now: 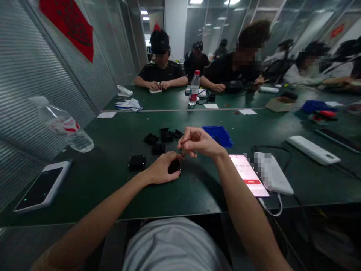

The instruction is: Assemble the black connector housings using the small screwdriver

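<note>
My left hand is wrapped round a small black box-like piece on the green table. Just above it, my right hand pinches a small brownish, metallic-looking part, too small to name. Its lower end is close to the black piece; whether they touch I cannot tell. Left of my hands lies a black square piece. Behind them are several loose black plastic parts, and a blue tray sits beyond my right wrist.
A lit phone and a white power bank with cables lie by my right forearm. At far left are a tilted water bottle and a white-edged tablet. Co-workers sit across the table, near another bottle.
</note>
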Demonstrator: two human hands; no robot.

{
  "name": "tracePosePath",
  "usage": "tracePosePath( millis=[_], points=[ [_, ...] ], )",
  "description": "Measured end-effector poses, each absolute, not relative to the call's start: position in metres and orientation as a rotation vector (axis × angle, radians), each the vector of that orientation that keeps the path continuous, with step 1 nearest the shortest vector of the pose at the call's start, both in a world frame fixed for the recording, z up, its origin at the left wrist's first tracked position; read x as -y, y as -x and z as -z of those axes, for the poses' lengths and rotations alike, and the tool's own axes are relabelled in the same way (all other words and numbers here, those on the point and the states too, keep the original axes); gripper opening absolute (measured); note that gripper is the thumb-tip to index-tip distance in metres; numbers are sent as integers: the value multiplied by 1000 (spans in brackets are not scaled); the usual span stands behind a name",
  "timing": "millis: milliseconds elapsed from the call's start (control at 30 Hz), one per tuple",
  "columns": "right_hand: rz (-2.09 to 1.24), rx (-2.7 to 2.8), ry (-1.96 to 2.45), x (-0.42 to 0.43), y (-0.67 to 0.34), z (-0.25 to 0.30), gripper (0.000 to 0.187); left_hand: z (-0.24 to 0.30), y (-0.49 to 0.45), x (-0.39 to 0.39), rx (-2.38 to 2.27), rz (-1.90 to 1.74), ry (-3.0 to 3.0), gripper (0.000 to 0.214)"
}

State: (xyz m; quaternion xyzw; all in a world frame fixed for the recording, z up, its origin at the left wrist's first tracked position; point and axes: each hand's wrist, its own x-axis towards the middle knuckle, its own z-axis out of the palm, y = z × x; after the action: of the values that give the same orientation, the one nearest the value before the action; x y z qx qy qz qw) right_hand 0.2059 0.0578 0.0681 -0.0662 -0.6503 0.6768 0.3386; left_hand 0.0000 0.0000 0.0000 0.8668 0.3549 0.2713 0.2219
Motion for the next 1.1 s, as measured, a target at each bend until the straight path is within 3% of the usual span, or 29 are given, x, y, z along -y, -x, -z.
tracePosePath(
  millis=[1100],
  points=[
    [-1597, 1663, 216, -61, -197, -65, 37, -2, 1, 3, -1022, -784, -2345, 39]
  ],
)
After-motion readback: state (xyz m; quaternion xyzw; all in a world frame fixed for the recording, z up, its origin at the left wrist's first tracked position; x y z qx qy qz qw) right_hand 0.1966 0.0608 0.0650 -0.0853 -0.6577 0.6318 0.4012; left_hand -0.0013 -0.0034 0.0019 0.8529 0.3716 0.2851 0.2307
